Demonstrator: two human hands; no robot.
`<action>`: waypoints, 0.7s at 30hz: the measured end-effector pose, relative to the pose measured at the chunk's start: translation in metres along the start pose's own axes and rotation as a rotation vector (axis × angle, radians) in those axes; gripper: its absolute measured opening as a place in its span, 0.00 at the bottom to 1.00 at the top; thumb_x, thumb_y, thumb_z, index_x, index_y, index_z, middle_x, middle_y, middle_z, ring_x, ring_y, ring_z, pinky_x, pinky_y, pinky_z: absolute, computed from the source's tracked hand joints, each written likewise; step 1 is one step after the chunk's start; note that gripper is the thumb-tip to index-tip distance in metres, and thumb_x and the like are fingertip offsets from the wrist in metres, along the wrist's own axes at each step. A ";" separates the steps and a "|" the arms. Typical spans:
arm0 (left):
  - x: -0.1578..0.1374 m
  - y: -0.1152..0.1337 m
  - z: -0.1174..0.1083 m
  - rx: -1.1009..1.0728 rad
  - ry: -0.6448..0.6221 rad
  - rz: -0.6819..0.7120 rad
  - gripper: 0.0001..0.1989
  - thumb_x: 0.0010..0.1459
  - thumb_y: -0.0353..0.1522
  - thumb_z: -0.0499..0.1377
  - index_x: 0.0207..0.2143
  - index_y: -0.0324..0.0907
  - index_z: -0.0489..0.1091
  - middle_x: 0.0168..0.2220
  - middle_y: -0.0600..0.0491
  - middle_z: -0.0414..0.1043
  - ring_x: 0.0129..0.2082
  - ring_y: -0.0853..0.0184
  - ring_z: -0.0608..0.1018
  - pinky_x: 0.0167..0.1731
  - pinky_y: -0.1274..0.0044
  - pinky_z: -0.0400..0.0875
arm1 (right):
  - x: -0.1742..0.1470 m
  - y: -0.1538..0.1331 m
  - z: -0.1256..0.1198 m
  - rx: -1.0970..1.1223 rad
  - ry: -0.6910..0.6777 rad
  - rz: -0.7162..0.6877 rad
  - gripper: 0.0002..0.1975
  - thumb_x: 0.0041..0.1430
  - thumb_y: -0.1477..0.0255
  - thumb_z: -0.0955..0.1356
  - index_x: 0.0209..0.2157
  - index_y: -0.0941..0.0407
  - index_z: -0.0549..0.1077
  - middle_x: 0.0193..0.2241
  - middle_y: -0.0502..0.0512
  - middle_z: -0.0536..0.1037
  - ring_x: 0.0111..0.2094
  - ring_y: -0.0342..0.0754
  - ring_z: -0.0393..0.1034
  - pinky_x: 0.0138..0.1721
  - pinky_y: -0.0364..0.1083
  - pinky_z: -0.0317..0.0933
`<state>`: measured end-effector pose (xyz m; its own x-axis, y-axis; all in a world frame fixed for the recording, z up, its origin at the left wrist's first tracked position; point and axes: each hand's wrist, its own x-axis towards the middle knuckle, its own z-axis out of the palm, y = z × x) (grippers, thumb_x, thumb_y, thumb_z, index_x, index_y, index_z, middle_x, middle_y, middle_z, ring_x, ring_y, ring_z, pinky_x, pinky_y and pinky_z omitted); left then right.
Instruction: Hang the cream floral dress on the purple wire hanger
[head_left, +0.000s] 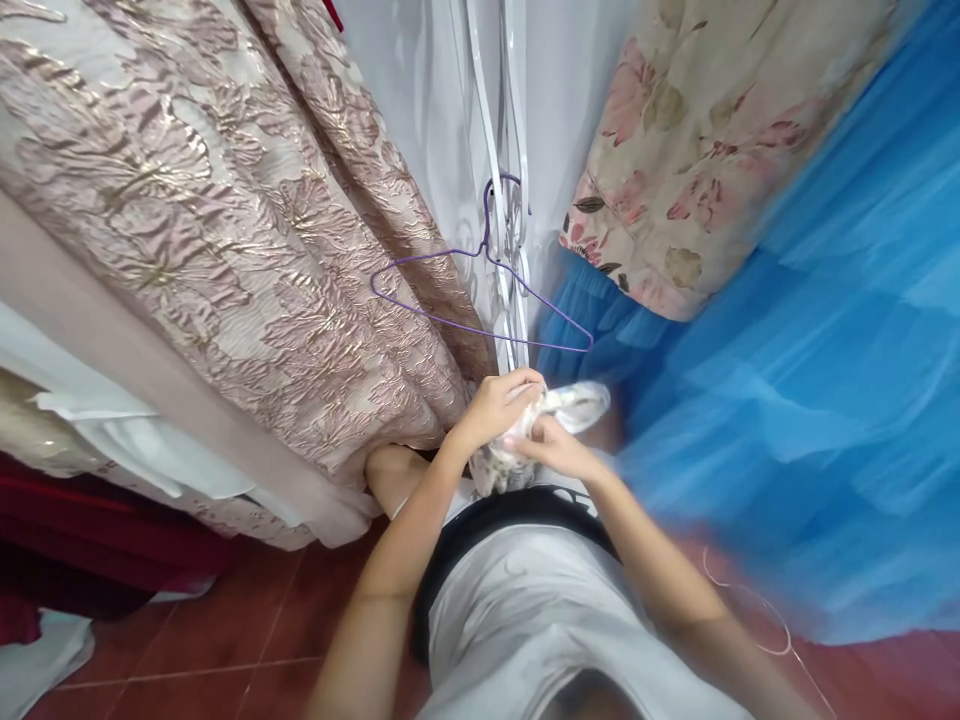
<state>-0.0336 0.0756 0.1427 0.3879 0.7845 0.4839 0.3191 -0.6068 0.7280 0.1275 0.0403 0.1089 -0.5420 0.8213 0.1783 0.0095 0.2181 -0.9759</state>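
Note:
In front of my waist, both hands are on a bunched whitish cloth (501,472) with a dark, blotchy pattern. My left hand (495,408) is closed around its upper part, fingers curled over the top. Lower and to the right, my right hand (559,447) grips the same bundle between thumb and fingers. From between the hands a pale loop of fabric (589,405) sticks out to the right, blurred. What kind of garment the cloth is, I cannot tell. Just beyond the hands hangs a bare purple hanger (480,328).
White straps or rods (517,120) run down behind the hanger. A pink-and-gold brocade garment (225,220) hangs at left, a floral one (675,180) and blue tulle (810,420) at right. A thin white cord (772,625) lies on the red tiled floor (202,640).

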 end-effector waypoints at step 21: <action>-0.041 -0.038 -0.095 0.226 0.044 -0.070 0.17 0.61 0.45 0.60 0.27 0.41 0.69 0.28 0.53 0.68 0.32 0.64 0.71 0.36 0.73 0.66 | 0.071 -0.048 -0.211 -0.183 0.731 -0.417 0.06 0.47 0.67 0.70 0.23 0.54 0.72 0.23 0.48 0.71 0.29 0.46 0.67 0.32 0.43 0.63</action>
<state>-0.1440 0.0782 0.1414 0.3218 0.8273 0.4605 0.5309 -0.5604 0.6357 0.2656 0.1998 0.1948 0.1450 0.7751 0.6150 0.0991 0.6071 -0.7885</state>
